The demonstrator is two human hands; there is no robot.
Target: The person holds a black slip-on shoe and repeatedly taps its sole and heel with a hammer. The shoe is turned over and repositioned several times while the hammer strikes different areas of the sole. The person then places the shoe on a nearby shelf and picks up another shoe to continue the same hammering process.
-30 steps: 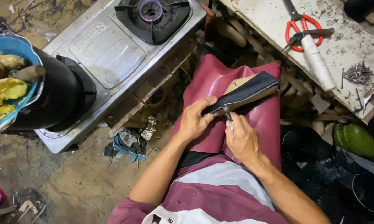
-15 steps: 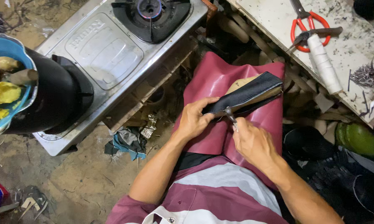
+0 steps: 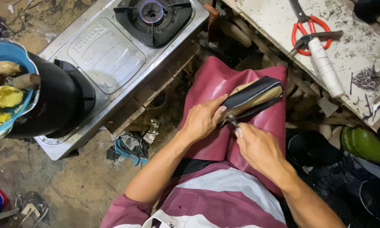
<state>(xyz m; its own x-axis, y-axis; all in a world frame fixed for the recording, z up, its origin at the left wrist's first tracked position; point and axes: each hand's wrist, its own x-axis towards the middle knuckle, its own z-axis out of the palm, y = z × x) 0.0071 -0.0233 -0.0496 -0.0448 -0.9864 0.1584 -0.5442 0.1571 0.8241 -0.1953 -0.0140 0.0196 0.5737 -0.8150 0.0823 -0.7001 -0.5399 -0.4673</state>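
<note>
Head view: left hand [image 3: 203, 119] has a closed grip on the near end of the black-and-tan leather shoe upper on its last [image 3: 254, 98], lying on the maroon lap apron [image 3: 223, 84]. Right hand [image 3: 257, 147], just below, pinches a small metal pulling tool [image 3: 235, 125] at the edge. Step looks like stretching the edge; the next pull likely needs the left hold firm.

Both hands, left [image 3: 202, 120] and right [image 3: 257, 147], curled closed (forearms converging).

Left hand [image 3: 203, 120] grips black shoe upper [image 3: 253, 98]; right hand [image 3: 257, 145] pinches metal tool [image 3: 233, 123].
</note>
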